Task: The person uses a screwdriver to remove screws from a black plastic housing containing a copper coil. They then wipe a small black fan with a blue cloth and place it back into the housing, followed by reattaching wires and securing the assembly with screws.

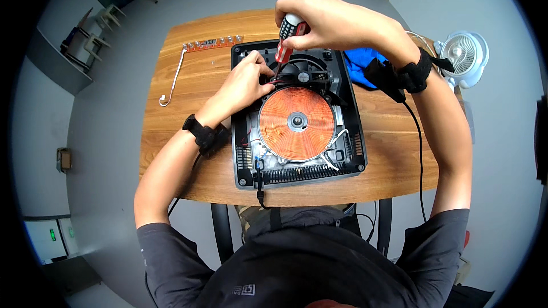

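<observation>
An opened induction cooker base [355, 120] lies on the wooden table, its round copper coil [277, 117] exposed. Behind the coil sits a black cooling fan [303, 76]. My right hand [325, 20] is wrapped round the red, white and black handle of a screwdriver [283, 50]. The tool stands nearly upright, its shaft pointing down at the fan's left side; the tip is hard to see. Beside that shaft, my left hand [245, 82] rests over the housing's left edge with thumb and fingers drawn together. Whatever lies between those fingers is too small to make out.
A narrow orange circuit board [214, 43] with a white cable [176, 78] lies at the back left of the table. Blue cloth [363, 64] sits right of the housing, and a white desk fan [461, 57] stands farther right. Black cords run from both wrist straps.
</observation>
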`<state>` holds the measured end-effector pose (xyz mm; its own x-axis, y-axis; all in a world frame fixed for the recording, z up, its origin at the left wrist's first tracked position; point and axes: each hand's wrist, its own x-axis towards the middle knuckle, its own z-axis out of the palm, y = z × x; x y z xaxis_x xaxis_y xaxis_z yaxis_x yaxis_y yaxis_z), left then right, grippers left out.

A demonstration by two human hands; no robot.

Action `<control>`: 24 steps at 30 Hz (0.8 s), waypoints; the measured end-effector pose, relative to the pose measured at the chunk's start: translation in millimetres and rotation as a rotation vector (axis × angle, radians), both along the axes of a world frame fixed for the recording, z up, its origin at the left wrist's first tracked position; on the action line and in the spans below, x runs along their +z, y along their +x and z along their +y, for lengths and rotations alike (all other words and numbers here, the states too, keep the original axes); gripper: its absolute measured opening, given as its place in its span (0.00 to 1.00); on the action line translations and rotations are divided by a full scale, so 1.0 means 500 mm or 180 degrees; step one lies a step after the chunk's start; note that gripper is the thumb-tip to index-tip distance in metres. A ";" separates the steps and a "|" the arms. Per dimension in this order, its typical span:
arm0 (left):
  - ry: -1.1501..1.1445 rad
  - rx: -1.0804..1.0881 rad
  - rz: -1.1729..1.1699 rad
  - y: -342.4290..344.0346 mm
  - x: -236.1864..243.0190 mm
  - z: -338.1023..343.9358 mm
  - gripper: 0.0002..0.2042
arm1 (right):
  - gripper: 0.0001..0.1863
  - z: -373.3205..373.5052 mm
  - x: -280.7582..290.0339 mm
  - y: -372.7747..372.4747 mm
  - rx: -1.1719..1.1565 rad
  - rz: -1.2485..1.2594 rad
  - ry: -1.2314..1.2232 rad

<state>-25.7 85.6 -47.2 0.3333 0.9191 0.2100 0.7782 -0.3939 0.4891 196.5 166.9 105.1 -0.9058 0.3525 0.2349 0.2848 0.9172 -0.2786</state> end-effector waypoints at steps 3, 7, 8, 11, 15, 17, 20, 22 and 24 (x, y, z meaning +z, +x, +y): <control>-0.0001 0.0017 0.0088 0.001 0.005 0.004 0.16 | 0.18 -0.001 0.004 -0.002 -0.0060 -0.0054 0.0023; -0.0027 0.0016 0.0053 0.002 0.004 0.002 0.16 | 0.17 -0.005 0.006 -0.004 -0.0059 -0.0003 -0.0017; -0.0006 0.0008 0.0055 0.001 0.002 0.002 0.16 | 0.17 -0.004 0.004 -0.005 -0.0068 -0.0004 0.0021; 0.0026 -0.0002 0.0057 0.001 -0.002 0.004 0.16 | 0.17 0.000 0.001 -0.009 -0.0056 -0.0033 0.0049; 0.0034 0.0008 0.0079 -0.002 -0.002 0.002 0.16 | 0.16 0.000 0.007 -0.013 0.0035 -0.0098 0.0010; 0.0027 0.0013 0.0076 -0.001 -0.002 0.002 0.16 | 0.16 0.000 0.007 -0.014 0.0061 -0.0118 0.0062; 0.0001 0.0016 0.0044 0.001 -0.002 0.003 0.15 | 0.15 0.002 0.007 -0.013 0.0086 -0.0139 0.0129; 0.0027 -0.0005 0.0040 0.001 -0.002 0.003 0.15 | 0.16 0.003 0.004 -0.012 0.0088 -0.0123 0.0158; 0.0039 0.0004 0.0049 0.000 -0.003 0.002 0.15 | 0.16 -0.012 0.016 -0.019 -0.0051 -0.0247 0.0038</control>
